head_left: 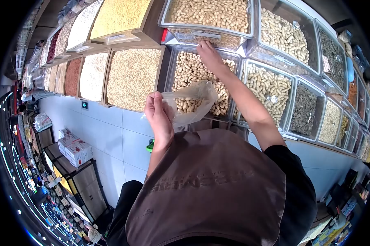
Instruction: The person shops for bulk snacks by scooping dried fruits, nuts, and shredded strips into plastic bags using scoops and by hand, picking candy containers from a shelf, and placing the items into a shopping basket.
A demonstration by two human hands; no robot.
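My left hand [157, 115] is closed on the gathered edge of a translucent plastic bag [203, 98]. The bag hangs over the near part of a clear bin of peanuts in the shell [189, 71]. Peanuts show through its film; whether any lie inside it, I cannot tell. Over the far side of the same bin reaches my right hand [210, 55], its fingers stretched toward the back rim and a little apart. Nothing shows in them. The fingertips are close to the front of the upper peanut bin [209, 34], and contact is unclear.
Wooden bins of grain [133, 74] continue to the left. On the right stand more peanuts [269, 88] and dark sunflower seeds [306, 108] in clear bins. An upper row of bins rises behind. White boxes [75, 147] sit on a shelf unit at left, beyond the tiled floor [107, 135].
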